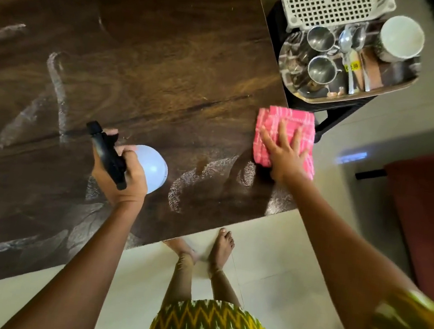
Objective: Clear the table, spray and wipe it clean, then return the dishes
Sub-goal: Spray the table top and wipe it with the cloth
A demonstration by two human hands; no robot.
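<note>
Right hand (285, 148) flat, fingers spread, pressing pink cloth (286, 123) at tabletop (168, 62) right edge; left hand (124, 172) closed around spray bottle (152, 168); wet streaks lie leftward; dishes (321, 70) on side stand

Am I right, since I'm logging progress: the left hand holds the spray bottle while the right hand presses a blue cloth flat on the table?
Not quite. The head view shows the cloth is pink checked, not blue. The rest holds: left hand grips the spray bottle, right hand presses flat on the table.
</note>
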